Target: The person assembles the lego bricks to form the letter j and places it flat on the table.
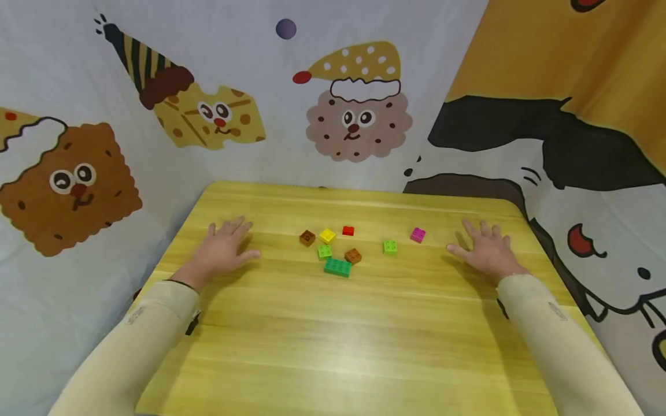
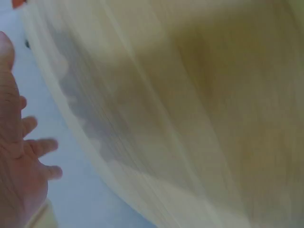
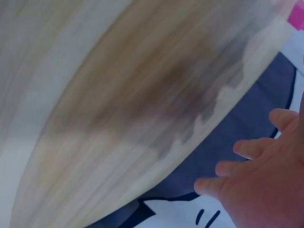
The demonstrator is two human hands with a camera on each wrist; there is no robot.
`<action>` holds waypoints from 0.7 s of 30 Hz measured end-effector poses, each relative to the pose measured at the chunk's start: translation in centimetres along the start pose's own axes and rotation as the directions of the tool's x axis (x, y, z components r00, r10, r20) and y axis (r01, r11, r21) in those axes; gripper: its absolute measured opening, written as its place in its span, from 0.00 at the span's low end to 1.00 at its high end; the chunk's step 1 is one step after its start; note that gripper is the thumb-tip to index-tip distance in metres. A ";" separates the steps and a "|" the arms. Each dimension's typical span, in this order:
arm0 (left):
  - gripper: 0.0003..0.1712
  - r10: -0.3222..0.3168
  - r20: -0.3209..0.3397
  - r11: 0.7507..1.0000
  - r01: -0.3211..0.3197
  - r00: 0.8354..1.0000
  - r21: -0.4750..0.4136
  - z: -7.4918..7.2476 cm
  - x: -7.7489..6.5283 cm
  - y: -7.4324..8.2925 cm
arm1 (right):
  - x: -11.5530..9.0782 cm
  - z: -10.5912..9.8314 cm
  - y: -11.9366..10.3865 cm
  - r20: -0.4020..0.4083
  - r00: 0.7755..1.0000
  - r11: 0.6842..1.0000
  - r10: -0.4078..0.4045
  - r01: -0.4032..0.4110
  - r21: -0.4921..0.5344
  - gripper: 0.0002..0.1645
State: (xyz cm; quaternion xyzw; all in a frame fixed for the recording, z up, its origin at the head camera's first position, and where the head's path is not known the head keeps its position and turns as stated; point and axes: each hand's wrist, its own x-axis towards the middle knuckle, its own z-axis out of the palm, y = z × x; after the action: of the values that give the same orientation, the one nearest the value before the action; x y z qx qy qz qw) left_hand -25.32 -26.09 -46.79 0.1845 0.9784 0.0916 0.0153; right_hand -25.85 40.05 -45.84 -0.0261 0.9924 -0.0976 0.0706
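Note:
My left hand (image 1: pixel 221 248) hovers over the left side of the table with fingers spread and holds nothing. On the other side my right hand (image 1: pixel 489 249) is likewise spread and bare. Between them lie toy building bricks: a dark brown brick (image 1: pixel 307 238), a yellow brick (image 1: pixel 327 235), a red brick (image 1: pixel 348 230), a lime brick (image 1: pixel 325 252), an orange-brown brick (image 1: pixel 353 256) and a longer green brick (image 1: pixel 337 267). Another lime brick (image 1: pixel 390 247) sits farther right. Nearest the right hand is a magenta brick (image 1: pixel 418 234). Both wrist views show outstretched fingers (image 2: pixel 42 146) and hand shadows on wood.
The wooden table (image 1: pixel 338 335) has rounded far corners. Behind it hangs a white cloth (image 1: pixel 250 52) printed with cartoon snacks, and at the right a large cartoon animal (image 1: pixel 598 231). The table's edge (image 3: pixel 190 156) runs close to the right hand in its wrist view.

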 end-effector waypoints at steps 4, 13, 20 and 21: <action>0.45 0.089 -0.014 0.995 -0.088 0.996 0.057 0.4 0.0 2.8 | 0.0 -0.2 -0.7 0.020 1.000 0.994 -0.021 0.019 0.104 0.65; 0.38 0.253 -0.119 0.967 -0.251 0.960 0.037 0.8 0.4 9.9 | -0.4 -0.4 -4.5 -0.094 0.993 0.944 -0.070 0.097 0.315 0.52; 0.44 0.392 -0.049 0.918 -0.388 0.918 0.080 1.6 0.7 13.9 | -1.0 1.4 -9.6 -0.187 0.970 0.916 -0.157 0.214 0.340 0.39; 0.44 0.417 -0.024 0.906 -0.413 0.909 0.086 1.6 0.6 14.4 | -1.2 1.9 -10.3 -0.196 0.964 0.916 -0.179 0.236 0.325 0.37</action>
State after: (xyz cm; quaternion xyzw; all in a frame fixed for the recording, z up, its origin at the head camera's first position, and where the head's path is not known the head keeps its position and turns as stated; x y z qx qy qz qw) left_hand -20.62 -12.43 -45.74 0.3868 0.9198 0.0578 -0.0324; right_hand -24.03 29.65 -45.44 -0.1108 0.9537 -0.2792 -0.0178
